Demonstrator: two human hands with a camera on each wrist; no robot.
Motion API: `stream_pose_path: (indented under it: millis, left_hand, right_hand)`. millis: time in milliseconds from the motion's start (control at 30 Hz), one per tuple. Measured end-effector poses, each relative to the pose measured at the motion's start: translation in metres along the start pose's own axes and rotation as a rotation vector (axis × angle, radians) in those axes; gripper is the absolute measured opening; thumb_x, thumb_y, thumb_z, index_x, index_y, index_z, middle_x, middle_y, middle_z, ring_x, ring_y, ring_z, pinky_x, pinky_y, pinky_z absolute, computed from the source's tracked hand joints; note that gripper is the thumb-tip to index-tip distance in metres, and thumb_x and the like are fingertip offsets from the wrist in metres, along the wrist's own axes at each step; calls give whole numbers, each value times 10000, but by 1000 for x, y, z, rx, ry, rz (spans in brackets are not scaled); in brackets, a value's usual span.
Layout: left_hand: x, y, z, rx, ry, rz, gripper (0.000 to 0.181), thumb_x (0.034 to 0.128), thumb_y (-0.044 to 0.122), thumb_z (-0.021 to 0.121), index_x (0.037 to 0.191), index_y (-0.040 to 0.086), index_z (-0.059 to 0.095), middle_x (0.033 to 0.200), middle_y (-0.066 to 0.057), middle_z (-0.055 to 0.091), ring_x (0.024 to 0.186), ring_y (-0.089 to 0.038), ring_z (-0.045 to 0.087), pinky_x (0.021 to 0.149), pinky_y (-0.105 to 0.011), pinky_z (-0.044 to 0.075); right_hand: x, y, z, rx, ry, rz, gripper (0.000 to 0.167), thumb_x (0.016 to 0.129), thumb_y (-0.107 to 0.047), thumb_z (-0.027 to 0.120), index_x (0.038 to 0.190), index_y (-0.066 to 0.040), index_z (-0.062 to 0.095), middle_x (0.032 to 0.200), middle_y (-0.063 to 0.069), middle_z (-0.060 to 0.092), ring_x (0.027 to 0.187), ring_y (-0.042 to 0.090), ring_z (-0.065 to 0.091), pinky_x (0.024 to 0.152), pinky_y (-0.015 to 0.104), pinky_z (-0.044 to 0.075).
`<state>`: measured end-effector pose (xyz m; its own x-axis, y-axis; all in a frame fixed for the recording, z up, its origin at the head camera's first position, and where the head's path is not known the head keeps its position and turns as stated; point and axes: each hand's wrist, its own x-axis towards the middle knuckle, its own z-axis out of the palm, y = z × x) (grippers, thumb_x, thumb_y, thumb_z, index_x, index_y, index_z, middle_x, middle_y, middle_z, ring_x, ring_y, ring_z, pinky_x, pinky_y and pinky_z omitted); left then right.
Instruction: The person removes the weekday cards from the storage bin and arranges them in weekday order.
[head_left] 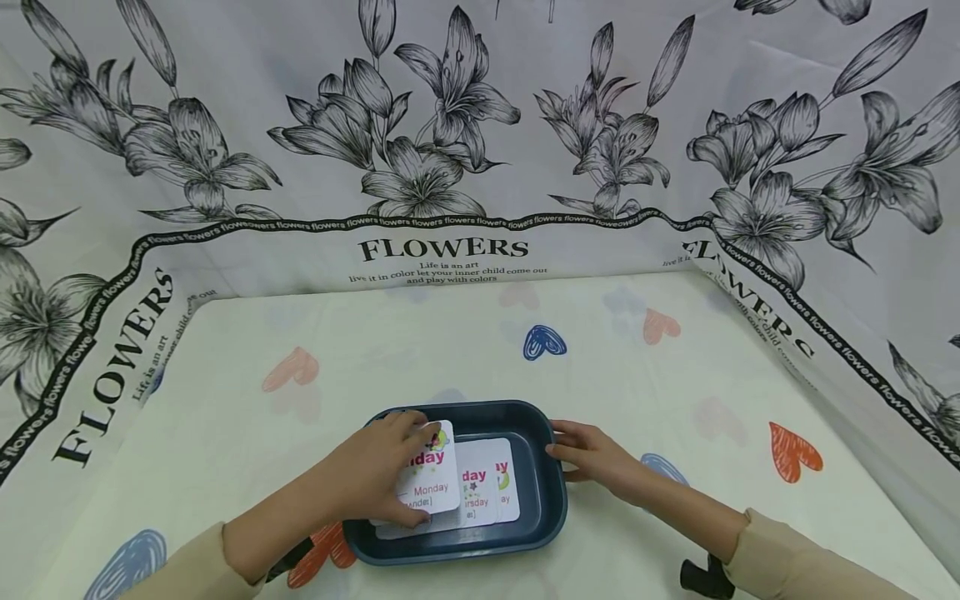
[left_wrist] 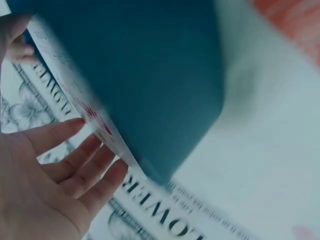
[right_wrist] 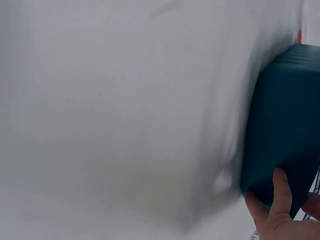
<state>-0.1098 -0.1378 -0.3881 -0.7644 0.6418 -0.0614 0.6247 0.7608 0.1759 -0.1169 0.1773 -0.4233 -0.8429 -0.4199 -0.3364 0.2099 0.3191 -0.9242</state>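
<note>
In the head view a dark blue tray [head_left: 456, 555] sits on the table, holding overlapping white cards [head_left: 507, 479] with pink day-name print. My left hand [head_left: 386, 467] reaches over the tray's left part. It holds the uppermost card [head_left: 437, 483], which reads "Monday" in small print, between the thumb at the near edge and the fingers at the far edge. The left wrist view shows the fingers [left_wrist: 102, 142] along this card's edge. My right hand [head_left: 588, 454] touches the tray's right end from outside. Its fingers [right_wrist: 281, 192] lie fairly straight against the outer wall in the right wrist view.
The table carries a pale cloth [head_left: 615, 383] with blue and orange hearts. Behind and at both sides hangs a white curtain [head_left: 322, 192] printed with black flowers and lettering. Dark straps show at both wrists.
</note>
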Motion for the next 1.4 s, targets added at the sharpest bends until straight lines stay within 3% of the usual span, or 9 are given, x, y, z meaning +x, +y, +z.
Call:
stream_pose_path:
  millis: [400,600,1000,1200,1400]
  left_hand:
    - [14,-21,-43,58,31,0,984,552,596,776,1326,62,486,1292,-130,485,1151,-287,481,910,-433,464]
    - [33,-38,-60,90,46,7,973,554,578,786,1324,61,488,1294,-147,479,1151,-304,471,920,-448,452]
    - [110,-62,-80,41,-52,-5,917,603,498,800,1345,71,470,1330,-160,426,1122,-278,449,890,-421,461]
    - [154,-71,-75,35,-116,58,891,626,538,774,1336,82,487,1312,-157,447,1131,-281,447,981,-423,382]
    - [195,-72,-68,34,-159,58,879,650,525,766,1352,85,469,1306,-151,446,1104,-266,451,965,-405,384]
  right_hand:
    - [1,2,0,11,11,4,553,916,-193,564,1346,92,367,1295,293,474,1087,380,569,752,418,531]
    - [2,3,0,5,11,2,556,916,-207,567,1353,75,373,1306,286,468,1094,380,565,751,412,532]
    - [2,2,1,18,19,9,548,916,-198,568,1355,68,375,1306,281,471,1090,376,568,754,416,531]
    - [0,3,1,31,16,9,569,918,-201,565,1364,77,349,1301,282,476,1105,383,556,759,418,530]
    - [0,2,1,30,25,7,567,923,-201,558,1366,79,344,1308,282,470,1113,385,550,767,418,528]
